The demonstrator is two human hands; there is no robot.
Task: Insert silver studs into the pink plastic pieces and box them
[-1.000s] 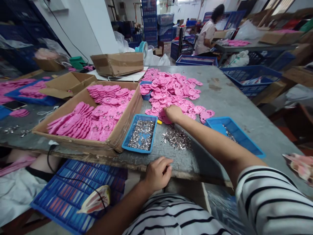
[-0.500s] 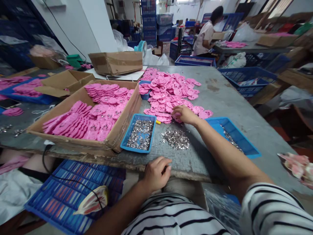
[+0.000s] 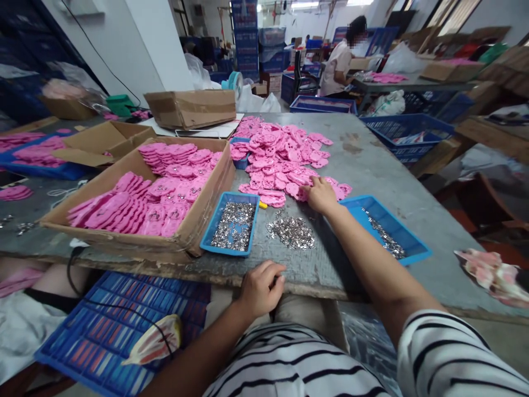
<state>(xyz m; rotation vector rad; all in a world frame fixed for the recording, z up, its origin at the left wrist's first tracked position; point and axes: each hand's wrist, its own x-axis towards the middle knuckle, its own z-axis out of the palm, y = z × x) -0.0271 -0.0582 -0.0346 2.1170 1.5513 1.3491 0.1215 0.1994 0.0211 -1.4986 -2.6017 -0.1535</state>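
Observation:
My right hand (image 3: 321,194) reaches over the front edge of a loose heap of flat pink pieces (image 3: 285,149). Its fingers are spread, the tips touching or just above the pieces; no piece shows clearly gripped. At the table's near edge rests my left hand (image 3: 261,286), fingers loosely curled, thumb apart from the index finger, nothing visible in it. Between the hands lies a pile of small shiny metal parts (image 3: 291,231). More of these parts fill a blue tray (image 3: 203,242) on the left, and some lie in another blue tray (image 3: 351,205) under my right forearm.
A cardboard box (image 3: 185,242) with stacked pink pieces stands at the left. Something yellow (image 3: 263,205) lies beside the left tray. A blue crate (image 3: 58,336) sits below the table edge. Crumpled cloth (image 3: 487,270) lies far right. A person (image 3: 336,66) works in the background.
My right hand has shifted a little to the right along the heap's front edge, its fingers more extended. My left hand stays at the table edge. The view has shifted slightly.

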